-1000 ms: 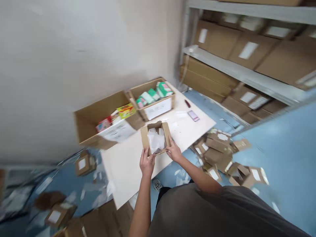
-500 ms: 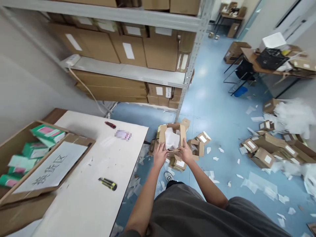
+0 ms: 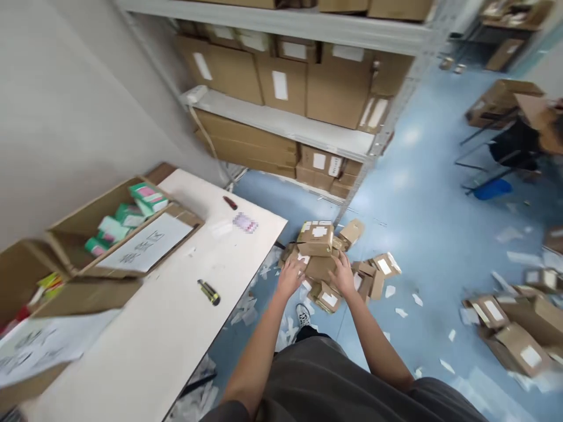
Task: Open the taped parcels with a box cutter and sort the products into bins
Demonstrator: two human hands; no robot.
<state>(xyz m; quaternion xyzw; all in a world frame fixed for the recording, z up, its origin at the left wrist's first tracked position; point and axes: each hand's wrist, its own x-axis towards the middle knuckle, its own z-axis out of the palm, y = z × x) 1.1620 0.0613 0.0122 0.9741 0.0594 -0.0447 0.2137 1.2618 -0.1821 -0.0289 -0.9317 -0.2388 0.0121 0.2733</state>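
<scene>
Above the littered floor my left hand (image 3: 291, 276) reaches forward, its fingers spread and nothing seen in its grasp. Opposite it, my right hand (image 3: 343, 275) is also open, close to the pile of cardboard. Just beyond both hands rests a brown cardboard box (image 3: 315, 239) with white labels, tilted on top of other boxes. Between the hands shows a brown cardboard surface (image 3: 320, 268). Below it lies a smaller opened box (image 3: 326, 298), and to the right another labelled box (image 3: 383, 266).
A white table (image 3: 176, 322) at left bears a yellow-black utility knife (image 3: 208, 292), a red cutter (image 3: 230, 203) and a carton of green packs (image 3: 141, 252). A metal shelf (image 3: 281, 123) of boxes stands ahead. Discarded boxes (image 3: 519, 346) and paper scraps litter the blue floor.
The open box with white paper inside was between both hands; now the hands are apart from it and a labelled box sits tilted beyond them. The view has swung left.
</scene>
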